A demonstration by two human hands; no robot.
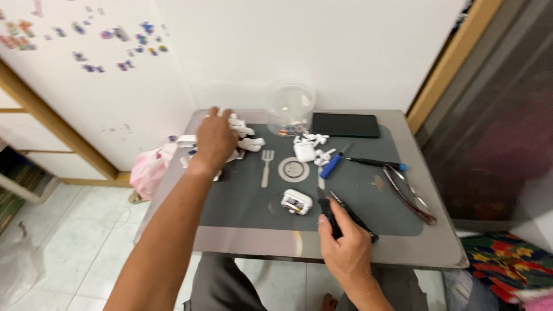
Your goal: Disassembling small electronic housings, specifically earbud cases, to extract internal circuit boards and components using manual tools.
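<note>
My left hand [214, 140] reaches to the far left of the grey mat [242, 201], resting on a pile of small white plastic parts [247, 138]; its fingers are spread over them. My right hand [344, 245] is at the table's near edge, shut on a black-handled tool [329, 214] with a short blade pointing away from me. A small white earbud case [296, 202], opened up, lies just left of that blade. A second white case [304, 151] and loose white earbuds [320, 154] sit mid-mat.
A clear plastic jar [290, 107] and a dark tablet [345, 125] stand at the back. A blue-handled screwdriver [332, 165], a black screwdriver [374, 163], black tweezers [354, 217] and eyeglasses [410, 196] lie to the right. A pink bag [150, 170] hangs at the left edge.
</note>
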